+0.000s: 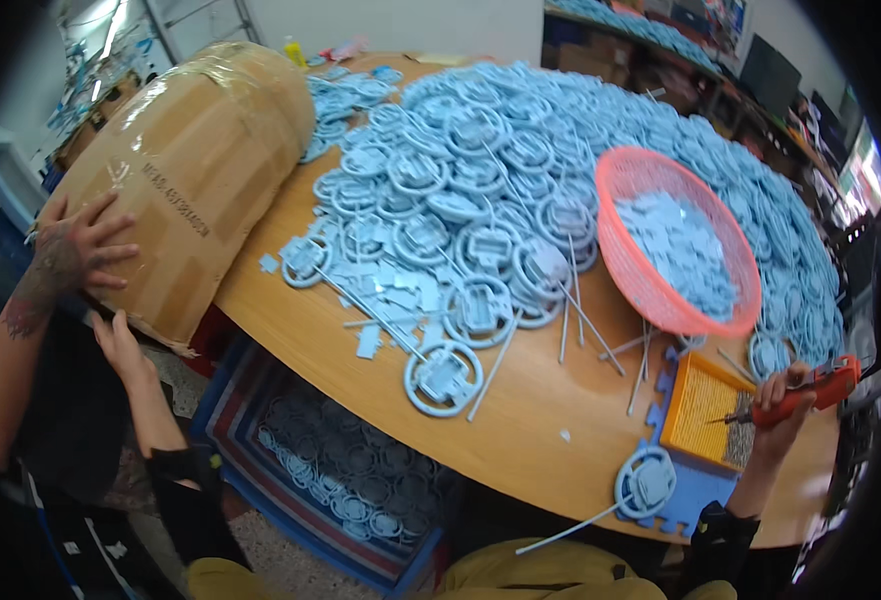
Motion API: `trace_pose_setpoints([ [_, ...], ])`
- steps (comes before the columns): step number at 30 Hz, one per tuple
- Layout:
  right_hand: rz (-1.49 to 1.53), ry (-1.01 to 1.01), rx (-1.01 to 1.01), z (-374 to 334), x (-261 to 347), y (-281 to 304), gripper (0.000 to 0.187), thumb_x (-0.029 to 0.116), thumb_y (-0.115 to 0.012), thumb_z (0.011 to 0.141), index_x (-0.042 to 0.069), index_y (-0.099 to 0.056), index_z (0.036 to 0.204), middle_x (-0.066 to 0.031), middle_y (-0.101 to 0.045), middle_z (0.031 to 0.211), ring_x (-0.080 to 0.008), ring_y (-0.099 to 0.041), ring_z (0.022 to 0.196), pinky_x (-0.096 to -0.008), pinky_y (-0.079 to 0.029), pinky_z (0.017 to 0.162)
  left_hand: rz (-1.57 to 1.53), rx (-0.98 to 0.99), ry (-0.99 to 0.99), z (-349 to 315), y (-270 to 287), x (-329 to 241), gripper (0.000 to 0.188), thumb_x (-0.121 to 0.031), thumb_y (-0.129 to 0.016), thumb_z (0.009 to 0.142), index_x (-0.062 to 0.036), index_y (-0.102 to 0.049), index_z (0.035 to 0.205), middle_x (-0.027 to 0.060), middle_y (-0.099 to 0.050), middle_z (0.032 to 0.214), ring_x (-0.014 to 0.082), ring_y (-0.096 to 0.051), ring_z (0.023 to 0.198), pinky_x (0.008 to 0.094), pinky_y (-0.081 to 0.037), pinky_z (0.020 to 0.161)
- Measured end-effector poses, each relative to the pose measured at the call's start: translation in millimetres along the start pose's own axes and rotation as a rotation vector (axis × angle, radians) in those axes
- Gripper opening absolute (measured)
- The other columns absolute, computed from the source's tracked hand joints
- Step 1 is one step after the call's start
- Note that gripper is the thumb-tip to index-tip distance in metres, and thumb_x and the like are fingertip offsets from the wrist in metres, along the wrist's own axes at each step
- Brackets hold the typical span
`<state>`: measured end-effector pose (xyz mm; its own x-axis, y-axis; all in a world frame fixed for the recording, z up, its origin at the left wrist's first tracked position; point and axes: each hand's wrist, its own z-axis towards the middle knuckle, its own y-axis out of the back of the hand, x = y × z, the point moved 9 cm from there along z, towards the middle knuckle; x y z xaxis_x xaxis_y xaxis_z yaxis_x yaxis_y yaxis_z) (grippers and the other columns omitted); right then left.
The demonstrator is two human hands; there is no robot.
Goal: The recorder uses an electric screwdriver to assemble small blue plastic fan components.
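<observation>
My left hand reaches out to the left, fingers stretched, at the lower edge of a big taped brown package. Whether it presses on the package, I cannot tell. A co-worker's hand lies spread on the same package just above. In my right hand is a red power screwdriver, its bit pointing left over a yellow tray of small screws. Beside the tray, a light-blue ring-shaped plastic part with a thin rod rests on a blue foam mat.
A huge heap of light-blue ring parts covers the far side of the wooden table. A pink basket holds small blue pieces. Loose rods and flat pieces lie in front. Below the table edge, a blue-rimmed bin contains more rings.
</observation>
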<state>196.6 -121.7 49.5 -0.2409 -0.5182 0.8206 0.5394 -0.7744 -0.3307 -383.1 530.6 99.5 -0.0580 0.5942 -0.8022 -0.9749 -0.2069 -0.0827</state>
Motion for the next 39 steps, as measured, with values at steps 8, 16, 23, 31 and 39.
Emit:
trace_pose_setpoints([
  [8,-0.019,0.027,0.009,-26.2,21.8,5.1,0.054,0.055,-0.062,0.082,0.008,-0.05,0.105,0.0016,-0.043,0.067,-0.0088,-0.041,0.054,-0.0245,-0.036,0.053,0.397,1.285,-0.446,-354.3,-240.0,-80.0,0.069,-0.015,-0.069,0.073,-0.004,-0.041,0.136,0.0237,-0.036,0.138,0.0419,-0.033,0.129,0.0484,-0.025,0.106],
  [16,-0.139,0.039,0.081,-39.2,33.2,27.0,0.059,0.059,-0.058,0.083,0.005,-0.05,0.105,0.0007,-0.048,0.066,-0.0103,-0.046,0.054,-0.0267,-0.04,0.053,0.433,1.358,-0.476,-397.6,-270.2,-41.5,0.068,-0.009,-0.07,0.073,-0.0038,-0.042,0.135,0.0228,-0.038,0.138,0.0398,-0.037,0.127,0.043,-0.03,0.105],
  [23,-0.129,0.039,0.051,-50.5,51.3,73.3,0.058,0.058,-0.06,0.082,0.005,-0.05,0.104,-0.0002,-0.049,0.066,-0.0111,-0.047,0.055,-0.0273,-0.041,0.054,0.473,1.067,-0.627,-377.7,-335.6,-28.2,0.061,-0.008,-0.067,0.077,-0.0051,-0.045,0.134,0.0227,-0.038,0.137,0.0391,-0.037,0.126,0.0423,-0.033,0.103],
  [31,-0.108,0.02,-0.005,-48.3,55.8,111.0,0.056,0.054,-0.064,0.081,0.005,-0.049,0.103,-0.0024,-0.049,0.066,-0.0133,-0.05,0.055,-0.0287,-0.042,0.052,0.107,0.964,-1.063,-510.7,-350.3,-281.2,0.053,-0.015,-0.071,0.074,-0.0071,-0.056,0.123,0.0161,-0.045,0.131,0.0326,-0.04,0.124,0.0486,-0.031,0.101],
  [39,-0.011,-0.008,0.036,-56.7,60.0,114.7,0.054,0.046,-0.071,0.079,0.002,-0.051,0.104,-0.0046,-0.053,0.068,-0.015,-0.052,0.055,-0.0285,-0.042,0.05,0.388,1.237,-0.977,-526.3,-439.6,-293.5,0.043,-0.021,-0.074,0.069,-0.0077,-0.062,0.108,0.0116,-0.061,0.089,0.0306,-0.059,0.087,0.0432,-0.045,0.076],
])
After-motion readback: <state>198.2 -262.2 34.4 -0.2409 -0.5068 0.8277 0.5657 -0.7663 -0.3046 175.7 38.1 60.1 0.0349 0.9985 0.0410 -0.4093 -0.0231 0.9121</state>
